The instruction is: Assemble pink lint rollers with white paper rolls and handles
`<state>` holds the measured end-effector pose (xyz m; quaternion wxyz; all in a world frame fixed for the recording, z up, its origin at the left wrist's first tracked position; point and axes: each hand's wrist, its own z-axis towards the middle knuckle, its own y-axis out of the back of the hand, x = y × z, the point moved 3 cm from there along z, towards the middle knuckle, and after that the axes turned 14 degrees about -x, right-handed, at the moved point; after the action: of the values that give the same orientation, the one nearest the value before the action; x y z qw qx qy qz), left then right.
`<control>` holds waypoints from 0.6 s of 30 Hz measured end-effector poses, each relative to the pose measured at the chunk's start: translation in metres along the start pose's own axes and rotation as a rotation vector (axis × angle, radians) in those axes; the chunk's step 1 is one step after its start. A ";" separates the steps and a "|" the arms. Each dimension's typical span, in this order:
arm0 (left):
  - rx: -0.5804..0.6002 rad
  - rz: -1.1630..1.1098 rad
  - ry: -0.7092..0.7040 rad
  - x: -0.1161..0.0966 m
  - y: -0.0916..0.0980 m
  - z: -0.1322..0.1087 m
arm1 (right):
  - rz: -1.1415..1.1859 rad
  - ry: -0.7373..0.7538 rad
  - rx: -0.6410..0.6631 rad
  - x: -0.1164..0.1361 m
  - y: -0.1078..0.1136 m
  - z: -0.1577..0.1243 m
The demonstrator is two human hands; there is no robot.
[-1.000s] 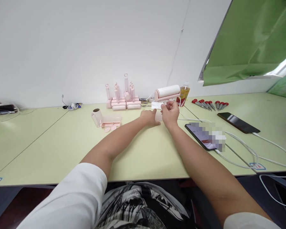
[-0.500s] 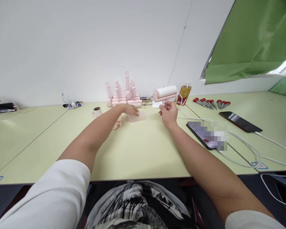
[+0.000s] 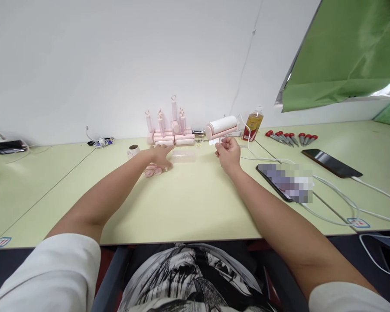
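Red-handled screwdrivers (image 3: 290,138), amber bottle (image 3: 252,125), black phone (image 3: 331,163), green curtain (image 3: 344,56)

phone screen (image 3: 287,184): blurred | green sheet (image 3: 344,52): cut off | right hand (image 3: 229,151): contents unclear

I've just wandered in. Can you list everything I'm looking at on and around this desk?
table: one, pale green, across the middle.
pink roller parts: a cluster, pink, stacked by the wall.
lint roller: one, white roll on pink holder, just beyond the right hand.
clear cover: one, transparent, between the hands.
pink tube: one, left of the left hand.
bottle: one, amber liquid, by the wall.
screwdrivers: about seven, red handles, right rear.
phones: two, dark, right side.
white cables: several, right side.
green sheet: one, upper right.
left hand: flat on pink pieces.
right hand: curled shut.
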<state>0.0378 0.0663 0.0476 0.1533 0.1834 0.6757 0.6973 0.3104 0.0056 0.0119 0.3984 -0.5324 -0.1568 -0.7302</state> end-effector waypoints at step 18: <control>-0.079 -0.030 -0.089 -0.037 0.004 0.019 | -0.089 -0.011 0.149 -0.008 -0.004 -0.004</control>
<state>0.0794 0.0664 0.0503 0.2007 0.1981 0.6428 0.7122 0.3063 0.0088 0.0037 0.4032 -0.4979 -0.2367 -0.7305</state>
